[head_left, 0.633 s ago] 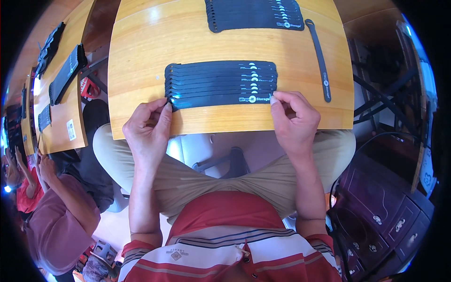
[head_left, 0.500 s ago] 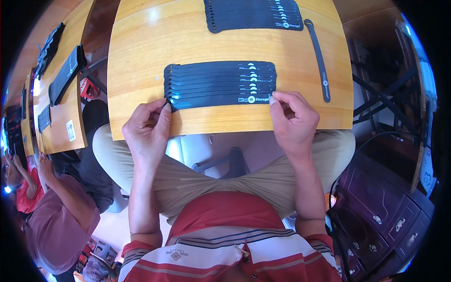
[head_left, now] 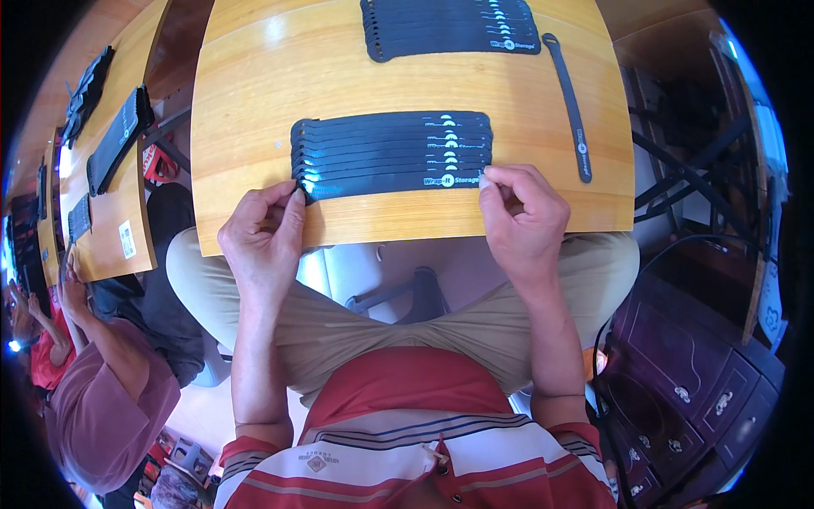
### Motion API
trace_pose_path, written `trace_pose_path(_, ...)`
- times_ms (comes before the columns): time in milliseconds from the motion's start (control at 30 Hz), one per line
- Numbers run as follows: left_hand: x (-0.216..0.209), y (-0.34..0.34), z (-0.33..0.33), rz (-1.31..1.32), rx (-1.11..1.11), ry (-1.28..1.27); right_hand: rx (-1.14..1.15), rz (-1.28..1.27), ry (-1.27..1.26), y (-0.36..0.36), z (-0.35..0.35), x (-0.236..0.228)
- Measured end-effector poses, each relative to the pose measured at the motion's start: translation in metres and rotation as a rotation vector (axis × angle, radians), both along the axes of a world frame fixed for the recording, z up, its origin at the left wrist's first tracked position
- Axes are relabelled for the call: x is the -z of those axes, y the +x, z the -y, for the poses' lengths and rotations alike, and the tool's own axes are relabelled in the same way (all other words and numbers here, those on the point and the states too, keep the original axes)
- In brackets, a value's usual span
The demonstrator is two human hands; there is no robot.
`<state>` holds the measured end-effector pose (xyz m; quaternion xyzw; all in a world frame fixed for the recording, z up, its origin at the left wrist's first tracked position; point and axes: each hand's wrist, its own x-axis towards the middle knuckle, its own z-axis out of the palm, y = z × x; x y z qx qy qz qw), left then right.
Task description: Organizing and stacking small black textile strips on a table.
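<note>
A fanned row of black hook-and-loop straps (head_left: 381, 153) lies on the wooden table in front of me, each overlapping the one behind it, with pale printing toward the right ends. The nearest strap (head_left: 373, 185) is pinched at its left tip between thumb and forefinger of my left hand (head_left: 264, 227). At the same strap's right end, my right hand (head_left: 527, 216) has thumb and fingertips closed on the tip. Both hands rest near the table's front edge, and the strap lies level with the row. The fingers hide its very ends.
Farther back on the table (head_left: 246, 76) lies a second fanned stack of black straps (head_left: 449, 30). One single strap (head_left: 570, 110) lies lengthwise at the right. On the left, another table (head_left: 127, 199) holds more strap bundles (head_left: 120, 136), with a person (head_left: 110, 399) seated there.
My hands stay pinched at both ends of the nearest strap, and the row looks the same. The view has shifted slightly. The person at the left has moved an arm.
</note>
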<state>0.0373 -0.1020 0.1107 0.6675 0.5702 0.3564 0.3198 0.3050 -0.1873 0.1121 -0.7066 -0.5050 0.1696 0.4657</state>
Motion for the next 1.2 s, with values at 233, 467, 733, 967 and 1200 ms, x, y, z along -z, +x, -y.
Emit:
trace_pose_path(233,0.002,-0.002,-0.001,-0.029,0.02,0.0,0.022,-0.006,0.027,-0.003,-0.002,-0.002)
trace_pose_path(467,-0.006,0.005,-0.001,-0.02,0.044,-0.026,0.03,0.083,-0.044,-0.002,-0.002,-0.007)
trace_pose_path(733,-0.006,0.004,0.0,-0.042,0.067,0.01,0.021,0.139,-0.117,0.003,0.005,-0.013)
trace_pose_path(967,-0.004,0.002,0.0,-0.029,0.056,0.009,0.021,0.022,-0.185,0.008,0.013,-0.016)
trace_pose_path(1200,-0.005,0.005,0.001,-0.023,0.056,0.023,-0.021,0.469,0.03,-0.011,0.016,-0.01)
